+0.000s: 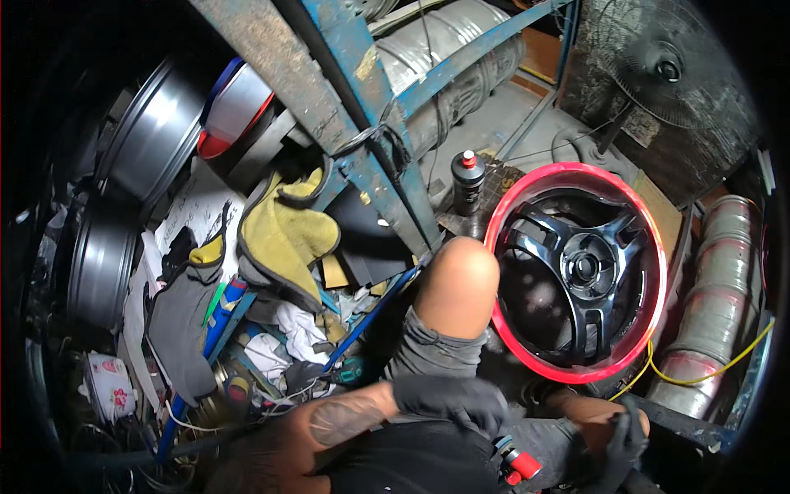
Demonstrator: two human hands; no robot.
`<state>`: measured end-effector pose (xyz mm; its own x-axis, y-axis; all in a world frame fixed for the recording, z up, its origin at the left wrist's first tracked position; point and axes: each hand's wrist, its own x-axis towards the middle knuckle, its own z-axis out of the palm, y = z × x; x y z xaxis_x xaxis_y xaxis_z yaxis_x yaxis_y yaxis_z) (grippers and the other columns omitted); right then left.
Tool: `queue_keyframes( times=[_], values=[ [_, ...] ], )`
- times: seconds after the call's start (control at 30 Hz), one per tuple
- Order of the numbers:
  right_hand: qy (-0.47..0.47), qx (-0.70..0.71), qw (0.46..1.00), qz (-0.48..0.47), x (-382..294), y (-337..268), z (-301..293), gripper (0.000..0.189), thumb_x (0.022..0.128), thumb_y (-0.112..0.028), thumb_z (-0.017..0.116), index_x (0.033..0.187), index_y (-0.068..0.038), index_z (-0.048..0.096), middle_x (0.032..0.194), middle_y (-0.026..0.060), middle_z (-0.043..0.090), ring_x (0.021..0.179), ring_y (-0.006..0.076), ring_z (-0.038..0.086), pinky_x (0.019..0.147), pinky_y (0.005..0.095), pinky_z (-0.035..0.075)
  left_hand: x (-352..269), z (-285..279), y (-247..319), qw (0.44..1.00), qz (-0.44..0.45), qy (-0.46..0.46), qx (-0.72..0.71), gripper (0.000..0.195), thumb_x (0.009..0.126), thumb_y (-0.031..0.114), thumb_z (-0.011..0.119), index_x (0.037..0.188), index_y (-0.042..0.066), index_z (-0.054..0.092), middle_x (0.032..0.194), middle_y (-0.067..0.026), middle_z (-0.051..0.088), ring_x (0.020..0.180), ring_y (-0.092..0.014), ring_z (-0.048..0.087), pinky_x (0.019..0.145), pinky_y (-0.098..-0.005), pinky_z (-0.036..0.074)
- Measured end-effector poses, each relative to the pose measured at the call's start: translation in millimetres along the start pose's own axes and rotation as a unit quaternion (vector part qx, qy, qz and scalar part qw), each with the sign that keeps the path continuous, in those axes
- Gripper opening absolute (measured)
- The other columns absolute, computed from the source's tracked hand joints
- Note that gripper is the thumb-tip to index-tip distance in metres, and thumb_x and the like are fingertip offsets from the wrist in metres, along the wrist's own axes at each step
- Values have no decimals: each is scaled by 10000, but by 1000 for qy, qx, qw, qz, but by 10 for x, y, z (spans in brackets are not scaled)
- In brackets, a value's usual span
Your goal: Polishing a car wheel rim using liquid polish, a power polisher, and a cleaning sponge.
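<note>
My left hand [453, 401], in a black glove, is blurred across my lap; I cannot tell whether it holds anything. Beside my right knee is my right hand [624, 432], also black-gloved, with fingers apart and no object visible in it. A small red-ended tool [521, 464] lies at my lap between the two hands, its body partly hidden. Before me a wheel rim [583, 272] with a red outer lip and glossy black spokes lies face up, close to my raised left knee. A black bottle [468, 182] with a red and white cap stands just behind it.
Yellow and grey microfibre cloths [281, 238] hang at the left by a blue metal frame [370, 142]. Bare rims [148, 129] are stacked farther left. A fan [666, 68] stands at the back right. Metal barrels [710, 296] and a yellow cable [716, 378] lie along the right.
</note>
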<state>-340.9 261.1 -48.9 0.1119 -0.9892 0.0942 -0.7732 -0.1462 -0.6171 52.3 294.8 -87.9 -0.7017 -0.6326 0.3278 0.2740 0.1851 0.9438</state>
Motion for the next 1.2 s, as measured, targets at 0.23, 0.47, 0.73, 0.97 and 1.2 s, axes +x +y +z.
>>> queue_keyframes(
  times=[0.23, 0.47, 0.73, 0.97, 1.2],
  values=[
    [223, -103, 965, 88, 45, 699, -258, 357, 965, -300, 535, 1230, -83, 639, 1134, 207, 662, 1027, 307, 650, 879, 424, 497, -1939, -576, -71, 774, -273, 428, -377, 314, 994, 221, 409, 1123, -37, 532, 948, -222, 647, 915, -311, 670, 846, -451, 540],
    [200, -130, 967, 95, -347, 774, -350, 349, 964, -283, 536, 1232, -81, 633, 1144, 201, 658, 1034, 304, 645, 887, 418, 494, -4914, -490, -617, 442, -610, 656, -56, 185, 915, 165, 469, 906, 45, 610, 656, -91, 558, 577, -204, 589, 458, -308, 436],
    [182, -177, 964, 73, -525, 816, -352, 340, 963, -263, 538, 1235, -78, 625, 1155, 196, 652, 1043, 300, 639, 896, 412, 491, -4503, -446, -1187, 503, -474, 650, 314, 144, 889, 140, 469, 914, 73, 595, 623, -51, 519, 613, -150, 560, 438, -292, 412],
    [157, -177, 971, 37, -470, 787, -162, 333, 962, -246, 539, 1237, -76, 619, 1165, 190, 647, 1051, 296, 634, 903, 406, 488, -4103, -598, -534, 509, -438, 734, 101, 54, 876, 126, 480, 829, 121, 505, 611, -11, 431, 561, -118, 469, 436, -262, 371],
    [133, -186, 973, -7, -321, 766, -38, 327, 961, -229, 540, 1239, -73, 613, 1175, 185, 643, 1059, 293, 629, 911, 401, 485, -3903, -629, -258, 488, -369, 781, -127, 152, 862, 111, 491, 743, 169, 416, 599, 30, 344, 508, -86, 377, 434, -232, 330]
  ],
)
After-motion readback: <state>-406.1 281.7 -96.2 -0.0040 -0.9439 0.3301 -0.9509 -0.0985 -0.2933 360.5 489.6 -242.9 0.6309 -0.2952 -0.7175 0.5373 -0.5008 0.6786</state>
